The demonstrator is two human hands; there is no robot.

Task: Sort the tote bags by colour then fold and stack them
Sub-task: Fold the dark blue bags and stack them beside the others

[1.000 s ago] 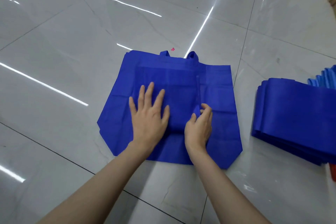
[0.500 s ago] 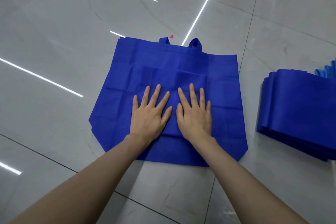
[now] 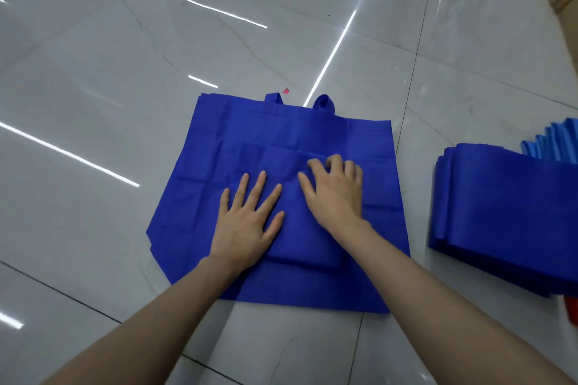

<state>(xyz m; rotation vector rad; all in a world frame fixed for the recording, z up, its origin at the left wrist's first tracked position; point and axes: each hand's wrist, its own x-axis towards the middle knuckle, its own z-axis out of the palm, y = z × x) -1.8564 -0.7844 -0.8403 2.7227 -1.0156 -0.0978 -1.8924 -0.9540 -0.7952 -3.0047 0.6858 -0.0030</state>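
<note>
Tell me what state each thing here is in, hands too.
Spread blue bag, unfolded, flat on the floor.
Folded bag, folded small, atop the spread blue bag.
Left hand, flat, pressing the folded bag.
Right hand, fingers curled over folded bag's far edge.
Blue pile, folded, stacked at right.

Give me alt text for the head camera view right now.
Two hands work a folded blue bag lying on a flat blue tote bag on a glossy tiled floor: the left hand presses flat, the right hand curls its fingers over the far edge. A stack of folded blue bags sits to the right.
</note>
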